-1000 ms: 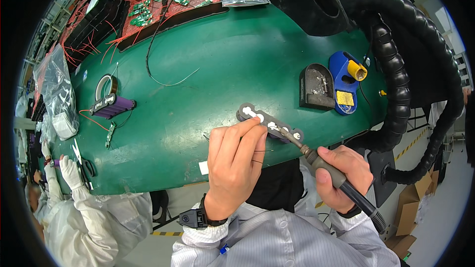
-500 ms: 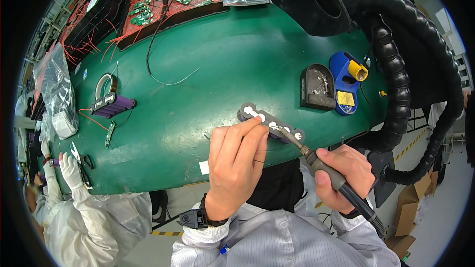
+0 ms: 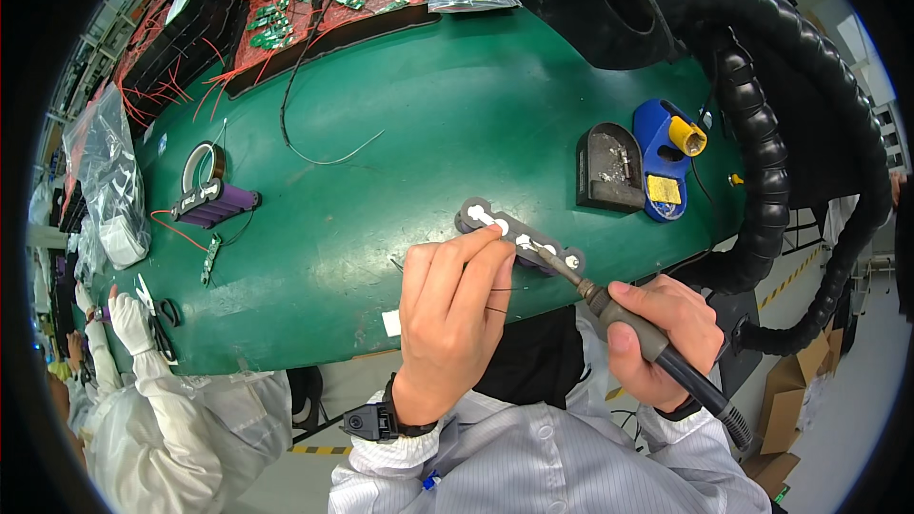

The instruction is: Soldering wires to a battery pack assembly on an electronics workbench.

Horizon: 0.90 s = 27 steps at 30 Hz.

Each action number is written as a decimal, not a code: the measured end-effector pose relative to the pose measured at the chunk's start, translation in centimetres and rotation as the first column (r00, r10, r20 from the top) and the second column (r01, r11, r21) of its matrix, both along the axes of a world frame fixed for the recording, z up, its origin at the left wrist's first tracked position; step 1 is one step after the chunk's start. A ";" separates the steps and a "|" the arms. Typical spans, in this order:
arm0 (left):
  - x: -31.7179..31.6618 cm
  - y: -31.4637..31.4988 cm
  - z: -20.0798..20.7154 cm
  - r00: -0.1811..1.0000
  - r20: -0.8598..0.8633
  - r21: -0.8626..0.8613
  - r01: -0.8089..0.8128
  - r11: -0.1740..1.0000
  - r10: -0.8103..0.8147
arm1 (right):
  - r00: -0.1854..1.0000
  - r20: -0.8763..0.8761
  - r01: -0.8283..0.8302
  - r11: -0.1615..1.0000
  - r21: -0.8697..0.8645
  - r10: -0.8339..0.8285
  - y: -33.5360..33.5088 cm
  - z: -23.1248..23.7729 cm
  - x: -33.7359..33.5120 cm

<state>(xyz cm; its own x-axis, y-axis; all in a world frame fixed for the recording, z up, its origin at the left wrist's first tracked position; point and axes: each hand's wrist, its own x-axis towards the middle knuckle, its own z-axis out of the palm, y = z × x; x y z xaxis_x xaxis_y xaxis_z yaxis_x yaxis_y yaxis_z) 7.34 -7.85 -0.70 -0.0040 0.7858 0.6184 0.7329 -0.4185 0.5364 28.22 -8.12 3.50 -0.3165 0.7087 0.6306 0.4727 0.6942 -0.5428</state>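
Observation:
A battery pack (image 3: 535,263) with a dark end holder and pale metal tabs lies near the table's front edge. My left hand (image 3: 451,309) is closed in a pinch at its near side, fingertips against the pack's top. A thin dark wire (image 3: 499,310) comes out from between those fingers; its end is hidden. In my right hand (image 3: 666,338) is a soldering iron (image 3: 636,328), gripped like a pen. Its tip touches or nearly touches a tab right of my left fingertips.
A blue iron stand (image 3: 664,167) with yellow sponge and a black solder-waste box (image 3: 610,169) stand right. A black fume hose (image 3: 762,124) arches beyond. Left lie another purple battery pack (image 3: 217,204), a tape roll (image 3: 203,166) and scissors (image 3: 158,316), near a co-worker's gloved hand (image 3: 130,321).
My hands and the battery pack hold nearly the same places; the soldering iron's rear end has swung slightly right. At the left, the co-worker's gloved hand has shifted a little.

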 end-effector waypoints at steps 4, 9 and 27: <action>0.0 0.0 0.1 1.000 -0.001 0.004 0.000 1.000 0.000 | 1.000 0.000 -0.001 1.000 0.006 0.001 0.1 0.1 0.0; -0.1 0.0 0.1 1.000 0.010 0.009 0.009 1.000 -0.009 | 1.000 -0.020 0.008 1.000 0.005 -0.008 0.0 -0.2 0.0; -2.2 -2.2 0.6 0.976 0.215 -0.026 0.047 0.999 -0.041 | 0.972 -0.226 0.059 0.997 -0.039 -0.067 -2.2 -1.1 1.5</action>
